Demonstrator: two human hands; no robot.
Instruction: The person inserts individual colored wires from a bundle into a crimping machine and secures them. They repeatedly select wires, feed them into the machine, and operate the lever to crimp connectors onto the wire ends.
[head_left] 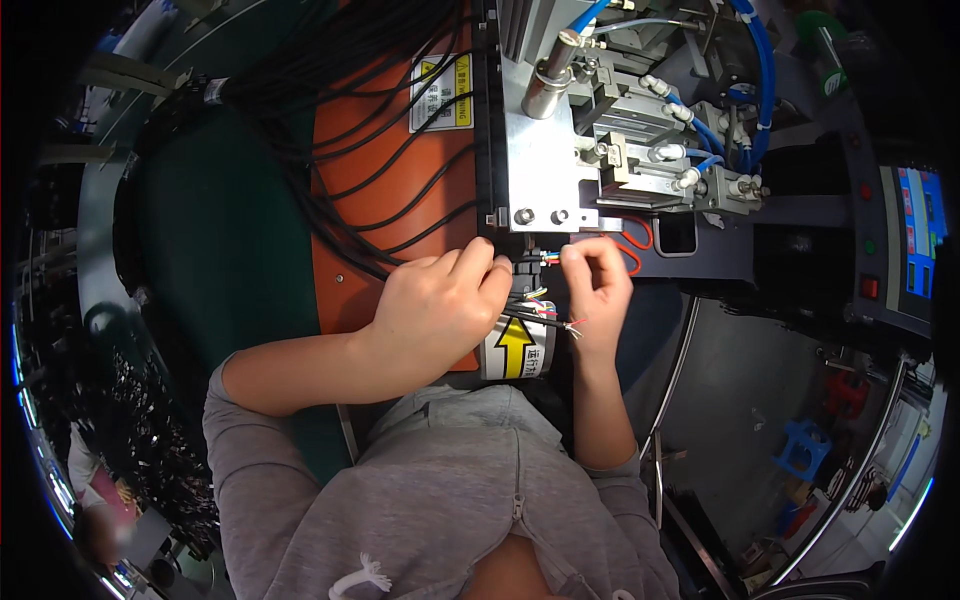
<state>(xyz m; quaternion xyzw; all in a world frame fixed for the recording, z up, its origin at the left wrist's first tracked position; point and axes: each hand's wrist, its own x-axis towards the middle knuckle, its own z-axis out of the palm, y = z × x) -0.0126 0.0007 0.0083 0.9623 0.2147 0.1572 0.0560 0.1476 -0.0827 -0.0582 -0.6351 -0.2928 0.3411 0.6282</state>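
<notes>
At the front of the machine, my left hand (440, 300) is closed, its fingertips pressed on a black cable at a small dark holder (525, 272). Short coloured wires (551, 258), blue, white and red among them, come out of the cable's end on the right. My right hand (598, 285) pinches the tips of these wires between thumb and index finger. Just below, other stripped cable ends (545, 320) with thin bared wires lie over a white label with a yellow arrow (515, 347). My left fingers hide part of the holder.
Many black cables (335, 190) run over an orange panel (395, 205) from the upper left. Above my hands stands a metal plate (542, 165) with bolts, pneumatic cylinders (640, 165) and blue air hoses (766, 90). A control screen (916, 235) and buttons are at the right.
</notes>
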